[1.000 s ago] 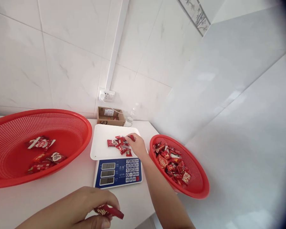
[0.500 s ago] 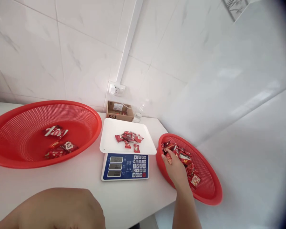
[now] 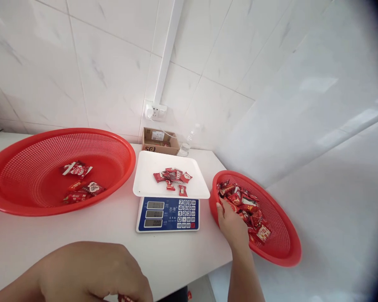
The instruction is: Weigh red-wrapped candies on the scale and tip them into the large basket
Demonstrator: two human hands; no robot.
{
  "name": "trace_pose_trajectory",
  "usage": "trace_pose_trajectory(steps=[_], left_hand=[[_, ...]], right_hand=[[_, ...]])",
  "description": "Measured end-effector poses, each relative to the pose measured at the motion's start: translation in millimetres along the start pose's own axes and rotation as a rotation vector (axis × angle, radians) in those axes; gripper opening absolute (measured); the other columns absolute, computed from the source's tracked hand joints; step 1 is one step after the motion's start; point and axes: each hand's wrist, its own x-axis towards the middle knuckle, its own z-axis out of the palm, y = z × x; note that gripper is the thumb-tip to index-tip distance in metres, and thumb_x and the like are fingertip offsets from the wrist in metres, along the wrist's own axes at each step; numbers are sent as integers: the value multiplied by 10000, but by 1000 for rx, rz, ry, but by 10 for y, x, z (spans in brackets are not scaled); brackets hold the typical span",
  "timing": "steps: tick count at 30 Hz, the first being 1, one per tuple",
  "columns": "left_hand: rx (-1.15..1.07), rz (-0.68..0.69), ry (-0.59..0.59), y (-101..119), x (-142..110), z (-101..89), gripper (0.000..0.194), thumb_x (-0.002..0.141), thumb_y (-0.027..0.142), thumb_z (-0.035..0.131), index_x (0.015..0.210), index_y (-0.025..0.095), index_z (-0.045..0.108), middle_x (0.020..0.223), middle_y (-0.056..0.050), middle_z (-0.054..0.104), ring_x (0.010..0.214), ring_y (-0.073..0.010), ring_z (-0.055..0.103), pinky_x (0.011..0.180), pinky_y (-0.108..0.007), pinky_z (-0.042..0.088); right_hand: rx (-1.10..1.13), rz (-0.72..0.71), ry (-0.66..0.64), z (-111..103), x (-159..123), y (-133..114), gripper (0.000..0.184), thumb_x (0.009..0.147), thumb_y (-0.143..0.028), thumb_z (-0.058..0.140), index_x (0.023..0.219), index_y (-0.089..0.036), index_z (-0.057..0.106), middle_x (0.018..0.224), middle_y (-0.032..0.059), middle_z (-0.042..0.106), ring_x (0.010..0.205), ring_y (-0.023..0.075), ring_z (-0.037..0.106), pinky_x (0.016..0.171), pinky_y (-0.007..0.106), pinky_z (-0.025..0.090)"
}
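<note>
At the bottom left my left hand [image 3: 97, 268] is closed, its fingers curled down and mostly hidden. A bit of a red-wrapped candy [image 3: 125, 298] shows under them. My right hand [image 3: 234, 226] is at the near rim of the right red basket [image 3: 290, 247], thumb on the outer side and fingertips hidden inside. Beside those fingers lie several red wrapped candies [image 3: 255, 216]. Between the hands stands a blue and white digital scale [image 3: 168, 214]. Its white tray [image 3: 146, 180] bears a small heap of red candies [image 3: 173, 176].
A larger red perforated basket [image 3: 50, 142] at the left holds a few red packets [image 3: 93, 188]. Behind the scale are a cardboard box [image 3: 151, 147] and a clear plastic bottle [image 3: 184, 149]. A wall socket [image 3: 157, 111] is above them. The right basket overhangs the table edge.
My left hand has shifted right, and a red wrapper now shows beneath it. My right hand has drawn slightly back towards the basket's rim. The view has tilted a little.
</note>
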Motion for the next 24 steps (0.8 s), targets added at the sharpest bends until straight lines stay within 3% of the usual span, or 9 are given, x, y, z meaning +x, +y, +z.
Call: trace_pose_trajectory(steps=[6, 10, 12, 15, 16, 19, 22, 24], left_hand=[[18, -148, 23, 45, 73, -24, 282, 858, 419, 504, 1041, 264, 652, 980, -33, 707, 877, -170, 632, 762, -221, 456], [72, -351, 225, 0, 258, 44, 171, 860, 382, 488, 942, 258, 572, 921, 4, 668, 822, -160, 591, 673, -219, 404], [122, -411, 341, -126, 386, 142, 139, 870, 364, 446, 903, 253, 523, 867, 7, 647, 761, -165, 573, 620, -231, 366], [203, -408, 414, -354, 570, 294, 107, 872, 274, 384, 927, 254, 473, 896, -4, 645, 766, -181, 579, 616, -253, 344], [207, -395, 429, -415, 622, 336, 112, 868, 244, 369, 934, 253, 458, 911, -6, 648, 780, -183, 585, 623, -256, 348], [149, -381, 466, -499, 751, 432, 101, 859, 217, 365, 940, 245, 419, 918, -12, 653, 788, -180, 596, 635, -254, 379], [97, -404, 489, -470, 822, 510, 91, 831, 194, 394, 912, 236, 398, 917, -16, 656, 795, -171, 604, 673, -255, 428], [89, -444, 498, -456, 808, 548, 122, 821, 220, 431, 939, 241, 414, 913, -11, 657, 793, -171, 613, 706, -269, 462]], right_hand=[[30, -7, 14, 9, -14, -29, 587, 918, -453, 182, 1343, -183, 484, 1122, 193, 654, 905, 325, 657, 768, 470, 477], [72, 1, 16, 29, 17, 0, 580, 918, -441, 202, 1337, -161, 489, 1164, 198, 633, 936, 340, 644, 796, 511, 468], [187, -47, 99, 16, -18, 5, 551, 904, -440, 273, 1291, -144, 532, 1203, 188, 615, 1038, 333, 604, 868, 506, 451], [520, -254, 199, -35, -233, -88, 474, 868, -475, 407, 1158, -167, 620, 1167, 149, 640, 1095, 273, 577, 917, 418, 460], [639, -342, 151, -48, -344, -156, 431, 865, -487, 433, 1103, -194, 643, 1085, 127, 674, 1008, 243, 618, 860, 375, 497], [846, -759, -150, -27, -690, -426, 409, 796, -519, 583, 1097, -247, 635, 960, 70, 691, 821, 182, 642, 731, 289, 531], [885, -875, -179, 75, -878, -628, 214, 791, -403, 634, 933, -244, 657, 847, 40, 673, 736, 150, 623, 646, 242, 518], [918, -885, -138, 131, -872, -630, 112, 819, -338, 592, 819, -239, 645, 740, 20, 639, 648, 132, 593, 570, 219, 492]])
